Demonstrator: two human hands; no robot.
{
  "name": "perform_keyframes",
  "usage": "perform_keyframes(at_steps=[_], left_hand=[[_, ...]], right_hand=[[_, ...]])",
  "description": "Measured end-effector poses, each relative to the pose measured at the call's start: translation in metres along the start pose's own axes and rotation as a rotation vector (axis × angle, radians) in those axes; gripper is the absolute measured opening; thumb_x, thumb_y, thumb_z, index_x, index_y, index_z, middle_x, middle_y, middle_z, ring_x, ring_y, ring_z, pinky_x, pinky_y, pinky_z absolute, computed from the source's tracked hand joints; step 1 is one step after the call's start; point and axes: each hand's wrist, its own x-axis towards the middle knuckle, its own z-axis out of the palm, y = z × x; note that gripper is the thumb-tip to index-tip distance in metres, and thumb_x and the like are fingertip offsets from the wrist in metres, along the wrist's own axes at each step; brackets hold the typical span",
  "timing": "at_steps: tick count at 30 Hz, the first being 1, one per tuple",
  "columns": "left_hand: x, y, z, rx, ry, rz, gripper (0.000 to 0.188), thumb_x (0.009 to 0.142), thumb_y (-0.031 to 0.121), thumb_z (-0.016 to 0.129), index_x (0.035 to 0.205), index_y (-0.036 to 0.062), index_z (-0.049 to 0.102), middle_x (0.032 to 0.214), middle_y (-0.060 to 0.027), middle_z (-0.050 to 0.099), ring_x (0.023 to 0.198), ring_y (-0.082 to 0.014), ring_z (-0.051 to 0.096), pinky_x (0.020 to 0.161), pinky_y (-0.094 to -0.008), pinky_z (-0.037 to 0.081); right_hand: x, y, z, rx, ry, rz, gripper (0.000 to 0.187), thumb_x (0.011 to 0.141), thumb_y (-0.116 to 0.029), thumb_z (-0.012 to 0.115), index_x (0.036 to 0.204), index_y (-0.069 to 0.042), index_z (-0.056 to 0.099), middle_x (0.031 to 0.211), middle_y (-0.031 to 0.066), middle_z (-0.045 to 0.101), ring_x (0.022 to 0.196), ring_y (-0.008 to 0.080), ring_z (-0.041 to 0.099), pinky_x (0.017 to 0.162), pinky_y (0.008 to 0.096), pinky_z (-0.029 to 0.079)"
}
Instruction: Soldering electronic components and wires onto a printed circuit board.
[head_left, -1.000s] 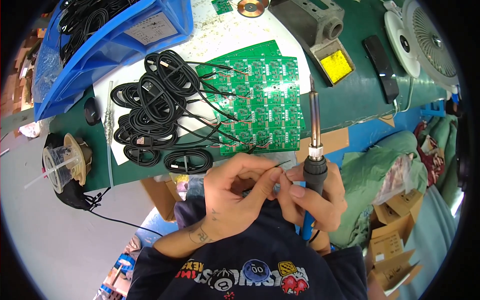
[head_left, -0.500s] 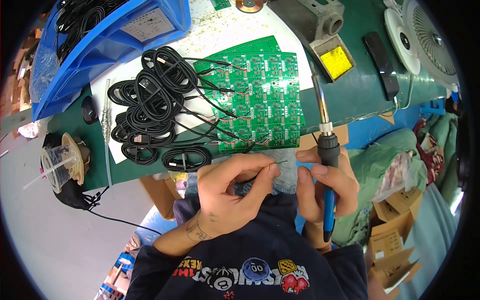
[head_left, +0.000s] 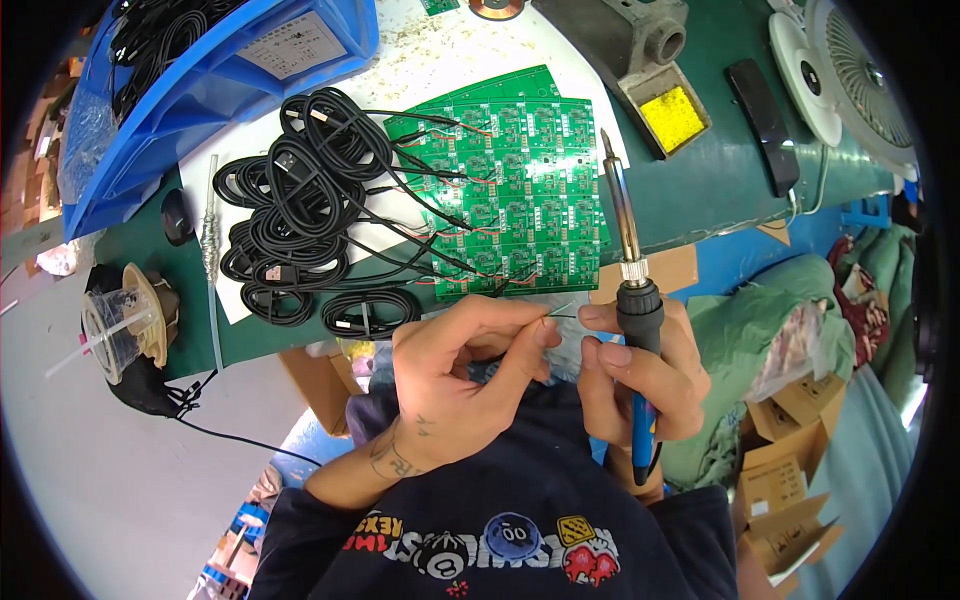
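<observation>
My left hand (head_left: 462,375) is closed, its thumb and forefinger pinching thin wires (head_left: 564,314). A green and a dark strand stick out past the fingertips. In my right hand (head_left: 660,375) is a soldering iron (head_left: 640,306) with a blue and black handle, its metal tip pointing away from me over the table. My right thumb and forefinger are close to the wire ends; whether they touch them I cannot tell. Just beyond the hands lies a panel of green circuit boards (head_left: 545,200). Black cables (head_left: 325,200) in coils run onto it with red and dark wire ends.
A blue bin (head_left: 215,95) holding black cables stands at the far left. A solder wire coil (head_left: 210,240) and a spool (head_left: 150,320) are at left. The iron stand (head_left: 625,40) with a yellow sponge (head_left: 672,120), a black case (head_left: 762,130) and a fan (head_left: 860,80) are at right.
My right hand and the soldering iron have moved left and slightly away from me, closer to the left fingertips. The wire ends now show fanned apart.
</observation>
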Motion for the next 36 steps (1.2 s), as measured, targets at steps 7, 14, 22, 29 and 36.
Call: perform_keyframes(at_steps=[7, 14, 22, 29, 36], left_hand=[[0.000, 0.000, -0.001, -0.027, -0.010, -0.034, 0.012, 0.087, -0.012, 0.072, 0.098, -0.0057, 0.070, 0.079, -0.0092, 0.076, 0.061, -0.0122, 0.071, 0.055, -0.0186, 0.054], [0.000, -0.002, -0.001, 0.020, -0.030, 0.033, 0.012, 0.087, -0.013, 0.072, 0.098, -0.0061, 0.070, 0.079, -0.0094, 0.076, 0.062, -0.0135, 0.072, 0.055, -0.0187, 0.054], [0.002, -0.003, -0.003, 0.017, -0.041, 0.010, 0.012, 0.088, -0.011, 0.072, 0.099, -0.0060, 0.070, 0.080, -0.0096, 0.076, 0.062, -0.0140, 0.072, 0.056, -0.0192, 0.054], [0.006, 0.009, -0.011, -0.182, -0.104, -0.172, 0.012, 0.092, -0.007, 0.072, 0.103, -0.0045, 0.069, 0.084, -0.0095, 0.075, 0.065, -0.0126, 0.069, 0.060, -0.0199, 0.056], [0.003, 0.009, -0.011, -0.261, -0.134, -0.233, 0.011, 0.094, -0.006, 0.071, 0.103, -0.0031, 0.067, 0.084, -0.0081, 0.073, 0.066, -0.0109, 0.065, 0.062, -0.0196, 0.054]], right_hand=[[-0.006, 0.000, 0.001, 0.011, 0.015, 0.071, 0.034, 0.069, 0.009, 0.079, 0.098, -0.007, 0.073, 0.099, 0.0164, 0.076, 0.083, 0.0262, 0.068, 0.073, 0.0354, 0.056], [-0.006, 0.005, 0.004, 0.074, 0.095, 0.107, 0.034, 0.068, 0.009, 0.080, 0.097, -0.007, 0.073, 0.098, 0.0160, 0.076, 0.082, 0.0262, 0.068, 0.072, 0.0351, 0.056], [-0.002, 0.003, 0.002, 0.035, -0.001, 0.028, 0.034, 0.068, 0.011, 0.079, 0.096, -0.008, 0.073, 0.095, 0.0151, 0.075, 0.079, 0.0248, 0.066, 0.070, 0.0346, 0.055], [-0.010, 0.003, 0.004, 0.040, -0.003, 0.091, 0.032, 0.069, 0.012, 0.076, 0.095, -0.007, 0.071, 0.089, 0.0132, 0.072, 0.076, 0.0233, 0.063, 0.067, 0.0336, 0.054], [-0.008, 0.005, 0.004, 0.079, -0.031, 0.116, 0.032, 0.069, 0.011, 0.076, 0.096, -0.006, 0.069, 0.087, 0.0121, 0.071, 0.074, 0.0233, 0.062, 0.068, 0.0342, 0.053]])
